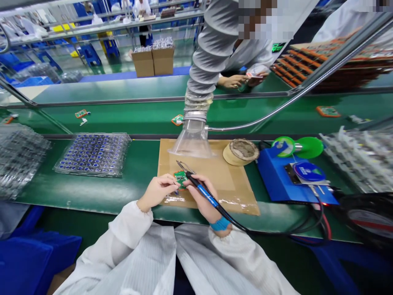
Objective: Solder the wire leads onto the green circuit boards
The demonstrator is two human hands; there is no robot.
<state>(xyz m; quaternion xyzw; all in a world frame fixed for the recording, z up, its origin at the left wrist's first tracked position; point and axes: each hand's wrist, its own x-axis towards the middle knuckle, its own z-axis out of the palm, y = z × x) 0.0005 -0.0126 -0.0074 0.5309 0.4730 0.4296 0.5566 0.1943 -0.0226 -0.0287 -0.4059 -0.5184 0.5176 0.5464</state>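
My right hand (204, 196) is closed around a soldering iron (206, 194) with a black and blue handle; its tip end points up and left above the work. A small green circuit board (180, 179) with an orange edge is between my two hands, over a sheet of brown cardboard (236, 192). My left hand (159, 190) is closed in a pinch at the board's left edge. A small dark blue part shows just under its fingertips, but what exactly the fingers grip is hidden. A blue band circles my right wrist.
A clear fume hood (193, 141) hangs over the cardboard. Right of it stand a round tan pot (241, 151) and a blue solder-wire feeder (282, 176). At left lies a tray of small blue parts (93, 153). Across the green belt, a co-worker's hands (236, 81) hold a small piece.
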